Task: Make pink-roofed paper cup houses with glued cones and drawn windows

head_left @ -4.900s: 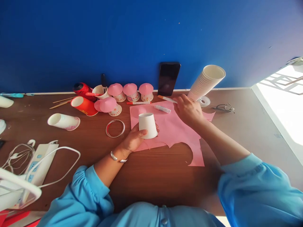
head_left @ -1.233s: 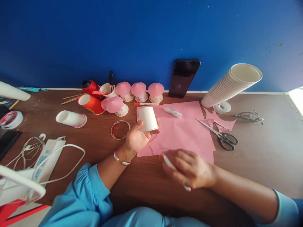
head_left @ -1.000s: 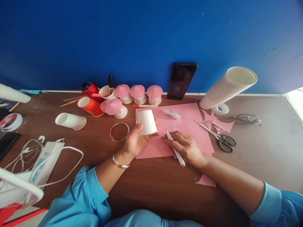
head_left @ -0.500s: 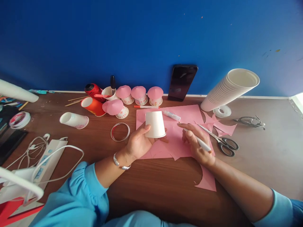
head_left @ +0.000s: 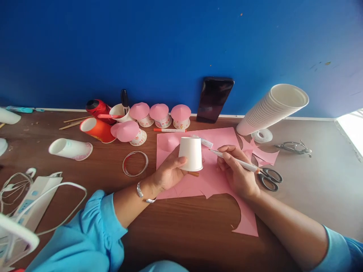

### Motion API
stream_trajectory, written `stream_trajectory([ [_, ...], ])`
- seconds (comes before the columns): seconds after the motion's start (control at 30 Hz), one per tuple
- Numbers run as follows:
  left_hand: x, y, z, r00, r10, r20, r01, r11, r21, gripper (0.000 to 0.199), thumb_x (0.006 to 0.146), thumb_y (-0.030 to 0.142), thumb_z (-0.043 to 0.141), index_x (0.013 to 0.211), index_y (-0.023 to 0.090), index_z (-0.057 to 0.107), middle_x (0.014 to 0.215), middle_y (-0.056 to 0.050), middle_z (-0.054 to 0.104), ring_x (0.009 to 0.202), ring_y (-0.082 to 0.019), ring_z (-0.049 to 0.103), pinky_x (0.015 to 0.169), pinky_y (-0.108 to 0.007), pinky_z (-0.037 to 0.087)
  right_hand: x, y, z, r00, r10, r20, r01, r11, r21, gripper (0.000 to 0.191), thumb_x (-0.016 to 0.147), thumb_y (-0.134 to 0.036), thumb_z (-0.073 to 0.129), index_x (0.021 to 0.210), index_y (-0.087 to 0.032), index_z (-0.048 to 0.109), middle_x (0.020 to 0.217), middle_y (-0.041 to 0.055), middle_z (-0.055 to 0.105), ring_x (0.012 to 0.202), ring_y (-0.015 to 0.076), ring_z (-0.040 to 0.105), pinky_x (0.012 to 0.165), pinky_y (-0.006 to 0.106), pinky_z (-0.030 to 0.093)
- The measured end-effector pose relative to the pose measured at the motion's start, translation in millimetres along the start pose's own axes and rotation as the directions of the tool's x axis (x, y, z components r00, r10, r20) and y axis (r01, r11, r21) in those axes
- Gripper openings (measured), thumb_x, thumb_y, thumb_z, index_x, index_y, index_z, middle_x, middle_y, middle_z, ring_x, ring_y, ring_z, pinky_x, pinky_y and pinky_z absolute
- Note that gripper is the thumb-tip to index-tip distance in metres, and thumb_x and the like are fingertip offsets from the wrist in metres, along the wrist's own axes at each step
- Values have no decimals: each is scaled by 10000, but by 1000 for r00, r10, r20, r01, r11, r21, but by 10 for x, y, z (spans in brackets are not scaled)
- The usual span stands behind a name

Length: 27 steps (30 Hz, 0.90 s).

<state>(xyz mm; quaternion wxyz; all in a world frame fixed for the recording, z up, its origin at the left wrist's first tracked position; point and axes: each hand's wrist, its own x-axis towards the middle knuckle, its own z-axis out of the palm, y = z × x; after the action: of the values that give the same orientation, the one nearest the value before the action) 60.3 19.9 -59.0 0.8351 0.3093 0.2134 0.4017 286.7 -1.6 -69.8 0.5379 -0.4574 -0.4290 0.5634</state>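
My left hand (head_left: 170, 172) is closed round a plain white paper cup (head_left: 190, 153), which is upside down with its rim at the bottom. In my right hand (head_left: 239, 172) is a white marker (head_left: 241, 163), its tip pointing left at the cup but apart from it. Both hands are above a cut pink paper sheet (head_left: 195, 185). A glue tube (head_left: 207, 142) lies on the sheet, partly behind the cup. Black-handled scissors (head_left: 270, 179) lie beside my right hand, which hides part of them.
Decorated cups with pink cone tops (head_left: 181, 113) stand along the blue wall, left of a leaning phone (head_left: 215, 100). A tall cup stack (head_left: 272, 107), tape roll (head_left: 262, 135) and glasses (head_left: 295, 147) are at right. A power strip (head_left: 36, 200) with cables lies left.
The marker has turned in my right hand, its tip now pointing at the cup. My left hand and the cup have moved slightly right and down. The view has shifted a little.
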Motion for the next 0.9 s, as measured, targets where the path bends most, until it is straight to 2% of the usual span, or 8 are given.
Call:
stream_trajectory([
  [0.23,42,15,0,1000,-12,-12,11,998,-57,549,906,391,671,1415,212,570,1383,-166,678,1106,-326,728,694,-341,641,15,-94,42,1000,8,-28,-5,994,106,146,905,-350,765,943,-223,702,667,-21,626,619,131,562,622,268,432],
  [0.33,41,29,-2,1000,0,-13,-1,997,-72,518,905,358,665,1397,217,590,1397,-152,672,1119,-307,719,794,-376,643,11,-110,47,1000,14,-16,-12,989,150,149,867,-343,802,893,-218,724,675,-14,635,618,126,582,615,259,446],
  [0.43,37,22,-10,999,27,-16,-28,999,-39,453,918,372,678,1336,203,640,1343,-140,695,1127,-285,711,899,-391,626,-4,-122,56,1000,-4,-6,5,983,185,149,845,-333,825,840,-217,732,689,-11,636,612,125,593,597,257,460],
  [0.53,43,6,-19,1000,23,16,-22,1000,-5,429,908,355,693,1304,192,661,1273,-136,721,1090,-280,723,899,-388,621,-25,-138,77,999,-25,21,20,981,194,137,859,-326,816,843,-220,730,690,-13,643,596,127,597,585,265,466],
  [0.63,57,7,-16,999,49,-6,-49,999,-19,457,885,301,699,1329,212,641,1218,-114,744,1111,-287,723,936,-407,606,-36,-140,94,998,-32,50,23,984,179,146,884,-337,795,850,-215,722,681,-15,646,591,129,597,587,272,468],
  [0.77,58,40,-11,999,39,-11,-39,999,8,428,907,281,650,1324,189,650,1170,-119,756,1103,-279,720,923,-385,602,-56,-131,89,997,-46,61,35,986,165,177,927,-364,752,856,-215,690,670,-26,622,574,127,572,582,282,462],
  [0.9,36,70,-23,999,-39,-5,39,998,56,412,915,276,608,1312,184,668,1215,-125,727,1128,-291,692,800,-366,634,-153,-185,91,979,-145,144,141,989,40,120,982,-313,686,905,-223,666,734,-12,625,622,141,576,606,304,460],
])
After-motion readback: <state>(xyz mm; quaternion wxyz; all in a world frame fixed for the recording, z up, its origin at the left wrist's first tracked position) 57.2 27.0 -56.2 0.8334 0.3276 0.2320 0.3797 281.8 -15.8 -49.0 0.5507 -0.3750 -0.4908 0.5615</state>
